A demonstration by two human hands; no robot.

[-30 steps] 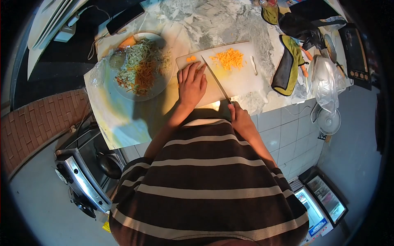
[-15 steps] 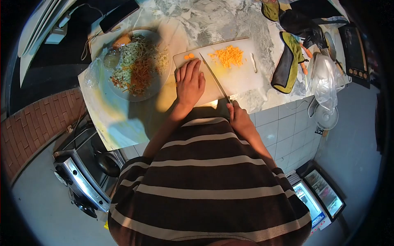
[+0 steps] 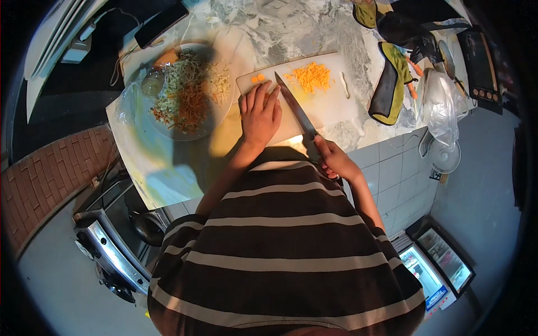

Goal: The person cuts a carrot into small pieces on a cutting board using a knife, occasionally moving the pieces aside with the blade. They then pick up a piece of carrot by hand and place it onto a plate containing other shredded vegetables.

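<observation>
My right hand (image 3: 336, 158) grips the handle of a kitchen knife (image 3: 296, 107). Its blade points away from me, over the cutting board (image 3: 339, 103), with the broad side showing. Just left of the blade, my left hand (image 3: 260, 119) presses down on the board, fingers bent forward. Whatever lies under those fingers is hidden, though a speck of orange shows at the hand's left edge. Small orange carrot pieces (image 3: 258, 78) lie beyond the fingertips. Right of the knife is a pile of chopped carrot (image 3: 311, 77), and a pale strip (image 3: 344, 85) lies near the board's right edge.
On the left a large plate (image 3: 225, 115) bears shredded vegetables (image 3: 188, 92) and a small clear bowl (image 3: 151, 84). A phone (image 3: 162, 25) is at the back left. Green-trimmed black cloth (image 3: 386, 84) and a plastic bag (image 3: 440, 103) lie right. A stove (image 3: 115, 249) stands below left.
My right hand has shifted slightly right and toward me, and the knife has turned so more of its blade's side shows. My left hand has barely moved.
</observation>
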